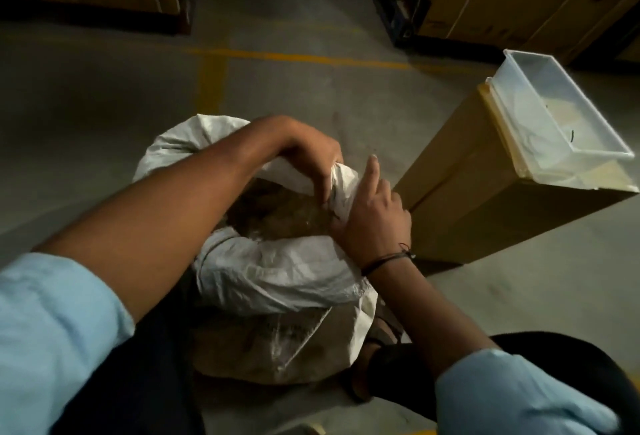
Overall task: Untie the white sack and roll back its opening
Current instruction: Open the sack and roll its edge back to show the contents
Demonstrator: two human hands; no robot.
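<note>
**White sack open, rim being rolled back at its right-hand edge**

The white sack [277, 271] is seen low in the centre of the frame, with its mouth open and brownish contents [277, 206] exposed. No tie can be made out, so untying is judged done and rolling back is the step in hand. The near rim is already folded over in a thick band. The left hand [311, 154] is curled over the upright flap at centre right, and the right hand [375, 219] is closed on the same flap just beside it, index finger raised. Next, that flap would need to be turned outward and down to match the folded band. A cardboard box [485, 199] topped by a clear tray [528, 54] is seen at the right.
</note>
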